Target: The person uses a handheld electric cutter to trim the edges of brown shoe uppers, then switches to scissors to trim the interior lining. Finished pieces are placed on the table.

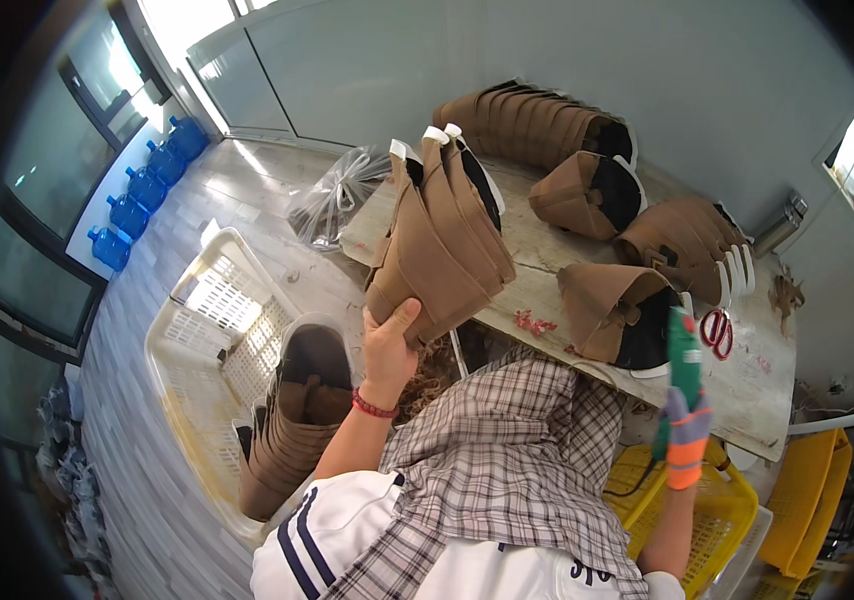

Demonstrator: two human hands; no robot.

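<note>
My left hand (390, 345), with a red band at the wrist, grips the lower end of a nested stack of brown shoe uppers with white edges (444, 235) and holds it up over the near left end of the wooden table (547, 285). My right hand (687, 432) wears a grey, purple and orange glove and holds a green tool (684, 362) upright at the table's front edge, just right of a brown upper with a black lining (615, 310). A plaid cloth (507, 455) hangs over my front.
More stacks of brown uppers (537, 120) lie along the table's far side. Red scissors (716, 331) lie at its right. A white basket (209, 330) on the floor holds another brown stack (292, 435). Yellow baskets (722, 515), a plastic bag (335, 195) and blue water jugs (147, 185) stand around.
</note>
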